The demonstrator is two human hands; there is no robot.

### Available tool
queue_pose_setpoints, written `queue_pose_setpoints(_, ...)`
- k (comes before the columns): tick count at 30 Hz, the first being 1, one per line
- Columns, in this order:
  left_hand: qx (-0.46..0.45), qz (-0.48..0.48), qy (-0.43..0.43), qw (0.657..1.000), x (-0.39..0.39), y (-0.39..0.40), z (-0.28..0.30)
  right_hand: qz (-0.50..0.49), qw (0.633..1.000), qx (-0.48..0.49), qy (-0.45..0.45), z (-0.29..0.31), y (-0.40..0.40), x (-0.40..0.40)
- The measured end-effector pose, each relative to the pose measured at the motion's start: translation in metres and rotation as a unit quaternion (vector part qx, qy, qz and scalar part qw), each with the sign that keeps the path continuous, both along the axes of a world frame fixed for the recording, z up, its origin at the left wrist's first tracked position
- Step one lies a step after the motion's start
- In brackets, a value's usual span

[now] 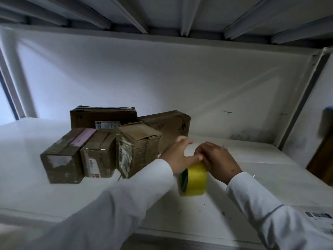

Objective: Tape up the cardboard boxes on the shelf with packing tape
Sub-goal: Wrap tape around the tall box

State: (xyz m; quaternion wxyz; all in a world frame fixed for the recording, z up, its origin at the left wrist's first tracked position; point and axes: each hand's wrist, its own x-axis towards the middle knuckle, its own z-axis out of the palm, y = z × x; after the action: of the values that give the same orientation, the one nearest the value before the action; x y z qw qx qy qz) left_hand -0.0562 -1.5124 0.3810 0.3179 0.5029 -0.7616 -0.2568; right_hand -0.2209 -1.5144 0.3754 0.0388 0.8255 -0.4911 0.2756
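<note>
On the white metal shelf point(54, 199), five brown cardboard boxes point(138, 147) stand close together near the back wall. In front of them, just beside the nearest box, both hands hold a round roll of yellow packing tape point(195, 179) upright above the shelf. The left hand point(180, 156) has its grip around the roll's top, probably to steady it, while the right hand point(219, 159) curls its fingers on the rim, perhaps searching for the tape's free end. The boxes carry white labels, too blurred to read.

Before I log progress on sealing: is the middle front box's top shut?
Shut: the middle front box shows flat flaps under shiny tape.
</note>
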Motion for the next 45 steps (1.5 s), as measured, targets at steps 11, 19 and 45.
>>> queue_pose_setpoints(11, 0.122, -0.034, 0.096, 0.987, 0.023, -0.005, -0.017, -0.001, 0.999, 0.015, 0.028, -0.008, 0.013, 0.032)
queue_pose_setpoints(19, 0.068, -0.024, -0.022, 0.997, 0.024, -0.001, -0.018, 0.019, 0.999, -0.006, -0.033, -0.006, 0.014, 0.04)
queue_pose_setpoints(45, -0.12, -0.008, -0.154, 0.981, 0.072, 0.0, 0.104, 0.036, 0.841, 0.513, -0.166, 0.051, 0.023, 0.039)
